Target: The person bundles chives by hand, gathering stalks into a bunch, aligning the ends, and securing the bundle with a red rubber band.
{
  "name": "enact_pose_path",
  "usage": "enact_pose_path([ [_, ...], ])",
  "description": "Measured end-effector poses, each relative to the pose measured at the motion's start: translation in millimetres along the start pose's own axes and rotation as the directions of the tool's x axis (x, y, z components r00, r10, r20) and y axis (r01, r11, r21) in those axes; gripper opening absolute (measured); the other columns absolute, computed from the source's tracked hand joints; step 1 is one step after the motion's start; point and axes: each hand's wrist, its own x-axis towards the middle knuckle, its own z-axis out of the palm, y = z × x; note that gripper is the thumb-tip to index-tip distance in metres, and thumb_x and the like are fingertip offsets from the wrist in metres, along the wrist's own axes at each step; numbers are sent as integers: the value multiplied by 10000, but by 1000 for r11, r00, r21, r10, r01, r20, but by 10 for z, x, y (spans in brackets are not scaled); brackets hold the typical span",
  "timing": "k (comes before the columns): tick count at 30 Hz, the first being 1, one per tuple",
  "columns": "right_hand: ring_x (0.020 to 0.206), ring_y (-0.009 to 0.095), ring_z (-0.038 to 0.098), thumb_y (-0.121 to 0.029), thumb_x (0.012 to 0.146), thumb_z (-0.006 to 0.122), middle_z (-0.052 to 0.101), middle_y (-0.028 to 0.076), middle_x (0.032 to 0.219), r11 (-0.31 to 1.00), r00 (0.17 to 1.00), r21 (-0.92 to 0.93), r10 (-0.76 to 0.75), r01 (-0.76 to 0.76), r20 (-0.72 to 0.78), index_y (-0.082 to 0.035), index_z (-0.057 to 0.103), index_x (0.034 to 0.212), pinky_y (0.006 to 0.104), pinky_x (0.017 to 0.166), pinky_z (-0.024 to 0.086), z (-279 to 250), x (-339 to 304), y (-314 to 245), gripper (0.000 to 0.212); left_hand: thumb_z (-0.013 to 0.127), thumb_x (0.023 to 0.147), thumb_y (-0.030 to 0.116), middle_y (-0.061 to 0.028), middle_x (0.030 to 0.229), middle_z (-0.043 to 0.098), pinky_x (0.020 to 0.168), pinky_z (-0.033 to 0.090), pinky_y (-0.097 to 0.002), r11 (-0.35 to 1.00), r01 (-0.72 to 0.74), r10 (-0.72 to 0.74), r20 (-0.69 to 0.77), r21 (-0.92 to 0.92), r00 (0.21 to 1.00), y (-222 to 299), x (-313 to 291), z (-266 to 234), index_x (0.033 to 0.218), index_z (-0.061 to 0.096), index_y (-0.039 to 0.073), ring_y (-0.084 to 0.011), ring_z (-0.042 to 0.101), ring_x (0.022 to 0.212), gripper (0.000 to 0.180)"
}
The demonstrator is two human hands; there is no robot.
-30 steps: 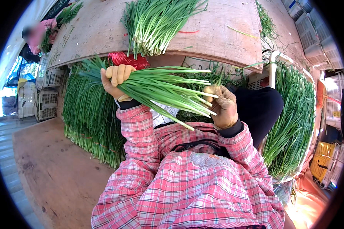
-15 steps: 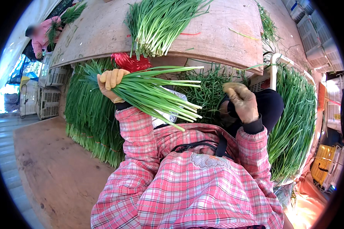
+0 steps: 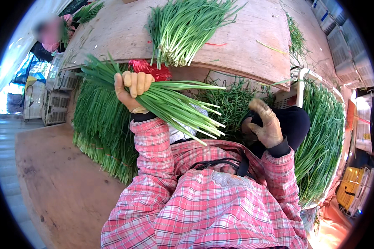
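A bunch of garlic chives (image 3: 176,103), long green leaves with pale cut ends, is gripped about its leafy part by my gloved left hand (image 3: 133,87). Its pale ends fan out to the right across my lap. My right hand (image 3: 266,124), in a stained glove, hovers above my dark-clad knee with nothing in it, fingers stretched and thumb apart. Below and between the hands lies a heap of loose chive leaves (image 3: 226,99). A larger pile of chives (image 3: 187,35) rests on the wooden table (image 3: 253,45) ahead, beside red ties (image 3: 149,70) hanging at its edge.
Tied chive bundles (image 3: 99,128) stand stacked at left by a wooden board (image 3: 62,182). A white-rimmed container (image 3: 300,89) of chives (image 3: 320,133) is at my right. Crates (image 3: 56,106) line both sides. Another person (image 3: 50,35) works at the far left.
My left hand stays closed round the chives and has shifted slightly right. My right hand has spread its thumb and fingers and moved slightly lower. The other person has leaned differently.
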Motion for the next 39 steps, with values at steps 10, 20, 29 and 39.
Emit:
enact_pose_path([
  [10, 1206, 233, 438, -288, 621, 852, 441, 178, 1318, 644, 987, 759, -41, -93, 155, 24, 199, 1408, 349, 1011, 361, 646, 650, -544, 1069, 539, 908, 282, 21, 540, 427, 511, 358, -257, 778, 559, -306, -605, 287, 735, -1063, 509, 880, 779, 548, 53, -107, 416, 498, 262],
  [20, 871, 227, 619, -20, 752, 664, 638, 123, 981, -187, 977, 977, 167, -101, 132, 25, 474, 1189, 368, 786, 514, 449, 605, -177, 479, 517, 928, 359, -69, 1059, 591, 854, 464, -344, 523, 843, -845, -57, 126, 532, -1264, 33, -133, 1253, 484, 63, -201, 572, 969, 441],
  [29, 926, 189, 618, -121, 762, 711, 638, 100, 1010, 161, 960, 955, 178, -247, 218, 1, 534, 1157, 326, 795, 519, 464, 630, 80, 450, 679, 774, 271, -152, 910, 657, 642, 499, -289, 218, 950, -910, -305, 223, 281, -1339, -695, 413, 1156, 518, -23, -179, 627, 727, 508],
  [39, 892, 212, 630, -103, 805, 679, 637, 128, 1012, 72, 909, 934, 269, -349, 319, 59, 549, 1114, 320, 826, 502, 676, 412, 314, 373, 637, 845, 189, -91, 872, 638, 477, 365, -220, 399, 900, -806, -400, 178, 436, -1322, -992, 245, 1159, 527, 12, -93, 489, 526, 377],
])
